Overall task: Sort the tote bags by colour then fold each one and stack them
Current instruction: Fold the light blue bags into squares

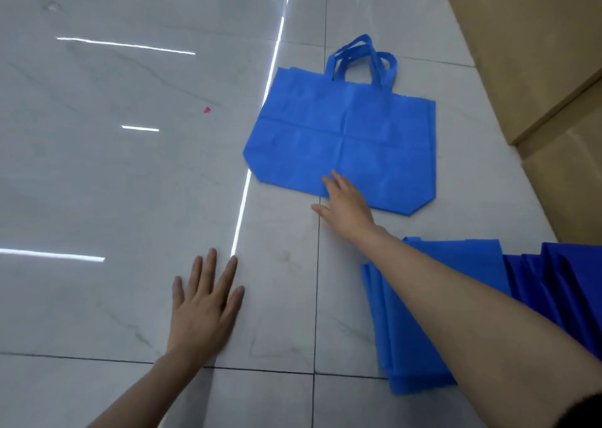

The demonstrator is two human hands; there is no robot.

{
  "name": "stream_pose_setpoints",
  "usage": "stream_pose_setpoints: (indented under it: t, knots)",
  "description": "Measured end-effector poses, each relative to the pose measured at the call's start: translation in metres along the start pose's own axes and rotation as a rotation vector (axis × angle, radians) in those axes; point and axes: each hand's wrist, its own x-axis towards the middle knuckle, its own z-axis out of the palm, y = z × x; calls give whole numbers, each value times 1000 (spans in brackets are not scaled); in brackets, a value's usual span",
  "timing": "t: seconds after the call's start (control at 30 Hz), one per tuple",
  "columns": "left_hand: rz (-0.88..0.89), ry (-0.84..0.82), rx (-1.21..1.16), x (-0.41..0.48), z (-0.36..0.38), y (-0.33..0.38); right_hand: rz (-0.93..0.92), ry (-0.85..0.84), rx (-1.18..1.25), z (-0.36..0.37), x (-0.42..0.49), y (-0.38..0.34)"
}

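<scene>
Left hand point(203, 310) lies flat on the tiled floor point(114, 183), fingers straight and spread, holding nothing. Right hand point(345, 204) reaches forward, fingers extended, tips resting on the near edge of a light blue tote bag point(345, 128) spread flat, handles pointing away. Under the right forearm lies a pile of light blue bags point(397, 330), darker blue bags point(560, 274) just beside it. Cardboard boxes point(527, 53) line the floor's right edge.

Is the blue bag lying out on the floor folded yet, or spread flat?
Spread flat. The blue tote bag lies full-size on the floor, handles out, showing only crease lines; the right hand touches its near edge.
</scene>
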Motion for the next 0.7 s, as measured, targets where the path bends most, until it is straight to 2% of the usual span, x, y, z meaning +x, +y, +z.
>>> stream_pose_setpoints:
  t: [0.17,0.37,0.47,0.57,0.6,0.7]
  knots:
    - [7,46,21,0,12,-4,71,-50,-50,7,23,10]
    - [40,55,50,0,15,-5,61,103,-94,21,18,-4]
    - [25,54,-65,1,8,-5,28,152,24,29,12,-16]
    - [51,134,-278,2,-4,-8,-68,147,91,46,-1,-34]
    - [108,194,-252,3,-9,-12,-106,138,90,51,-9,-41]
    - [261,356,25,11,-29,-22,-232,80,103,67,-33,-59]
